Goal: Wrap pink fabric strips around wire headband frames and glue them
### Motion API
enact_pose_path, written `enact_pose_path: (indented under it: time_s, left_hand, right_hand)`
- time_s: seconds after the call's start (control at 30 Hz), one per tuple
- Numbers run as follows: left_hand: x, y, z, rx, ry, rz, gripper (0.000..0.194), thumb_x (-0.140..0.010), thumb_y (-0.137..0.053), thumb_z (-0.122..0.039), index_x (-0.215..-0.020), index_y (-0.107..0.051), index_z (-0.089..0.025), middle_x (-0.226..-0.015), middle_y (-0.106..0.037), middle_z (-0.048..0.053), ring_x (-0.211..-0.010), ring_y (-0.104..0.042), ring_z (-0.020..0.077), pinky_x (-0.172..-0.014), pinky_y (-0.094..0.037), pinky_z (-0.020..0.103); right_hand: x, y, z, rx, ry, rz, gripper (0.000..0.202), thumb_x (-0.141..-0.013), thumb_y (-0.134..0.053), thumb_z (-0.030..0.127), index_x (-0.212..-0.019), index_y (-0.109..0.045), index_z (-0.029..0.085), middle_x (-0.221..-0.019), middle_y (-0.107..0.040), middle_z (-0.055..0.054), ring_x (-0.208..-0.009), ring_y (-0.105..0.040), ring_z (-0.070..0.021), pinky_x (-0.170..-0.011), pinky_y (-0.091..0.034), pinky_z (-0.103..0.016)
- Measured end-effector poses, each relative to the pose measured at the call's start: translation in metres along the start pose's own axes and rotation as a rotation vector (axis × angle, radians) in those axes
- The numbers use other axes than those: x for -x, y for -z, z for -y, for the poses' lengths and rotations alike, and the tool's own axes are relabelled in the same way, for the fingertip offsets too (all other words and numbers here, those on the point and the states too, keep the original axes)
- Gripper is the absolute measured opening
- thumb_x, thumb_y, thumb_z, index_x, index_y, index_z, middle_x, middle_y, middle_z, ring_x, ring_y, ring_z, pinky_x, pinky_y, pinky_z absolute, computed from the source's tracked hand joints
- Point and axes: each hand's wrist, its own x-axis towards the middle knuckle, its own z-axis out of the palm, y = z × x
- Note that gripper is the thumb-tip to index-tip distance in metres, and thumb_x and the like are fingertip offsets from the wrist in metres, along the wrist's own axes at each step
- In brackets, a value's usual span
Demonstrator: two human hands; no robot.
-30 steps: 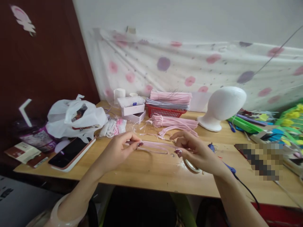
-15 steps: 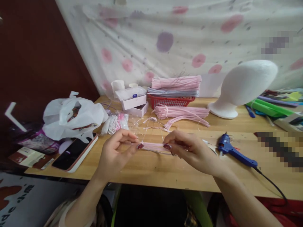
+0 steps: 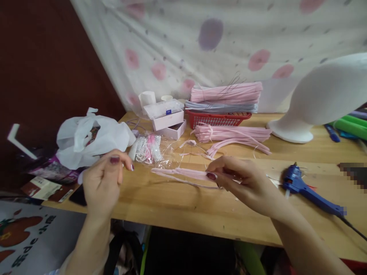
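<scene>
My right hand (image 3: 243,183) pinches one end of a few pink pipe cleaners (image 3: 183,172) between thumb and fingers. They stretch left over the table, their left ends free, one strand bowing lower than the others. Apart from them, at the left, my left hand (image 3: 103,187) is raised near the white plastic bag. Its fingers are loosely curled, thumb away from the index fingertip, with nothing visible between them. Just behind the held strands lies a thin wire shape with pink pieces (image 3: 187,143). A tied bundle of pink pipe cleaners (image 3: 232,133) rests farther back.
A blue glue gun (image 3: 309,193) lies at the right, near a white foam head form (image 3: 323,99). Behind are a red basket (image 3: 220,120) with more pipe cleaners and white boxes (image 3: 168,121). Bagged beads (image 3: 147,148), a white plastic bag (image 3: 74,141) and a phone (image 3: 78,196) are leftward.
My left hand has let go of the pink pipe cleaners and moved left, over the phone. My right hand still holds them. The view has shifted, so the table's things appear larger.
</scene>
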Motion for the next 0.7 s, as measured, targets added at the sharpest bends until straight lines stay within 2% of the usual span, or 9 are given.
enact_pose_path:
  time_s: [0.07,0.13,0.2,0.23,0.33,0.43,0.53,0.63,0.7]
  left_hand:
    - [0.008,-0.002,0.001,0.075,0.019,-0.028,0.057,-0.099,-0.052,-0.032,-0.043,-0.042,-0.022,-0.052,-0.053,-0.002,-0.061,-0.057,0.0142,-0.075,-0.052,0.033]
    - [0.018,-0.008,-0.003,0.054,0.097,0.037,0.052,-0.094,-0.060,-0.034,-0.044,-0.052,-0.022,-0.049,-0.055,-0.003,-0.056,-0.057,0.0134,-0.068,-0.054,0.030]
    - [0.031,-0.016,-0.011,0.020,0.215,0.124,0.024,-0.083,-0.075,-0.036,-0.064,-0.072,-0.022,-0.054,-0.064,-0.003,-0.049,-0.056,0.0120,-0.050,-0.050,0.025]
    - [0.036,-0.021,-0.015,0.024,0.267,0.163,0.019,-0.078,-0.081,-0.039,-0.075,-0.075,-0.021,-0.060,-0.069,-0.002,-0.047,-0.058,0.0119,-0.043,-0.047,0.023]
    - [0.047,-0.040,-0.024,0.193,0.594,0.269,0.038,-0.080,-0.078,-0.047,-0.107,-0.075,-0.020,-0.060,-0.072,-0.002,-0.037,-0.052,0.0097,-0.037,-0.044,0.021]
    - [0.045,-0.057,-0.026,0.350,0.563,0.294,0.029,-0.081,-0.076,-0.042,-0.098,-0.076,-0.018,-0.061,-0.073,0.000,-0.037,-0.056,0.0096,-0.040,-0.050,0.021]
    - [0.039,-0.063,-0.025,0.398,0.508,0.270,0.021,-0.082,-0.075,-0.038,-0.081,-0.078,-0.018,-0.059,-0.073,0.002,-0.041,-0.061,0.0117,-0.045,-0.054,0.022]
    - [0.041,-0.045,-0.019,0.370,0.473,0.208,0.015,-0.074,-0.082,-0.035,-0.074,-0.079,-0.020,-0.063,-0.076,0.003,-0.046,-0.066,0.0145,-0.050,-0.058,0.025]
    - [0.046,-0.018,-0.009,0.288,0.406,-0.018,0.019,-0.064,-0.088,-0.039,-0.066,-0.077,-0.023,-0.059,-0.074,0.000,-0.048,-0.066,0.0156,-0.049,-0.057,0.025]
  right_hand:
    - [-0.001,0.001,-0.003,-0.008,-0.006,-0.004,0.013,-0.098,-0.058,0.026,-0.089,-0.066,0.023,-0.073,-0.063,0.001,-0.061,-0.054,-0.0113,-0.052,-0.041,-0.020]
    - [-0.003,0.001,-0.005,-0.009,-0.008,-0.016,0.013,-0.098,-0.057,0.026,-0.090,-0.067,0.024,-0.074,-0.065,0.000,-0.063,-0.056,-0.0122,-0.053,-0.043,-0.021]
    - [-0.003,0.001,-0.006,-0.002,-0.007,-0.033,0.015,-0.098,-0.055,0.027,-0.091,-0.068,0.024,-0.078,-0.067,-0.002,-0.067,-0.059,-0.0135,-0.057,-0.047,-0.021]
    - [-0.004,0.001,-0.006,0.006,-0.007,-0.038,0.016,-0.098,-0.055,0.028,-0.091,-0.067,0.024,-0.079,-0.068,-0.002,-0.068,-0.060,-0.0140,-0.058,-0.048,-0.022]
    - [-0.004,0.000,-0.004,0.040,-0.001,-0.050,0.017,-0.099,-0.054,0.030,-0.090,-0.067,0.024,-0.080,-0.070,-0.003,-0.068,-0.061,-0.0147,-0.057,-0.048,-0.023]
    - [-0.003,-0.001,-0.001,0.133,0.029,-0.045,0.018,-0.099,-0.055,0.034,-0.092,-0.067,0.024,-0.076,-0.069,-0.002,-0.063,-0.061,-0.0140,-0.055,-0.046,-0.023]
    - [-0.002,-0.004,0.001,0.277,0.099,-0.039,0.016,-0.100,-0.057,0.036,-0.101,-0.067,0.024,-0.073,-0.069,0.000,-0.059,-0.059,-0.0129,-0.055,-0.043,-0.023]
    - [-0.003,-0.007,0.002,0.359,0.150,-0.056,0.018,-0.103,-0.052,0.032,-0.105,-0.068,0.023,-0.076,-0.072,-0.001,-0.063,-0.061,-0.0132,-0.059,-0.042,-0.024]
    - [-0.005,-0.008,0.001,0.367,0.144,-0.062,0.019,-0.104,-0.052,0.030,-0.102,-0.068,0.022,-0.074,-0.070,0.000,-0.060,-0.059,-0.0121,-0.058,-0.041,-0.023]
